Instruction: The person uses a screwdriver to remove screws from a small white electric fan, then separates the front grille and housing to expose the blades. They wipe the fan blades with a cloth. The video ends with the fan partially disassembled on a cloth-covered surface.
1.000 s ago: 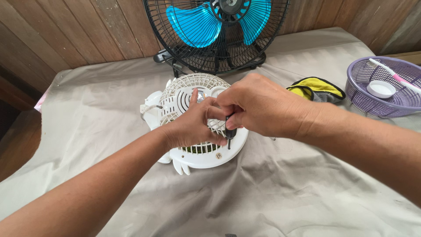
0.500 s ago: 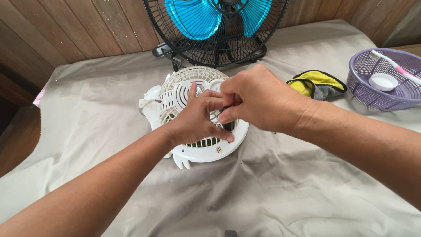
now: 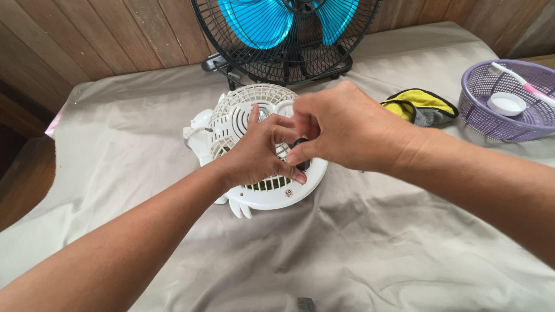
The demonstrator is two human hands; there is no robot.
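White small fan (image 3: 254,156) lies grille-up on the cloth-covered counter (image 3: 358,242), directly under both hands. Its round slatted grille and white rim show around the fingers, and a small sticker sits on the rim just below them. A black screwdriver handle (image 3: 301,153), short and dark, stands over the right part of the grille; only a little of it shows between the fingers.

Right hand (image 3: 341,133) comes in from the right, and its thumb and fingers (image 3: 298,155) are closed around that black handle. Left hand (image 3: 254,156) rests flat on the grille just left of the tool, its fingers (image 3: 289,173) spread and pressed on the slats, touching the right hand's fingertips; it grips nothing.

Beyond the fingers, toward the wooden wall (image 3: 92,40), stands a large black fan (image 3: 283,34) with blue blades, close behind the small one. To the right of the right hand lies a yellow and grey cloth (image 3: 419,107), crumpled on the counter. Farther right, near the edge, a purple basket (image 3: 480,115) holds a white round lid (image 3: 506,104) and a pink and white toothbrush (image 3: 523,85), which leans across the basket's rim.
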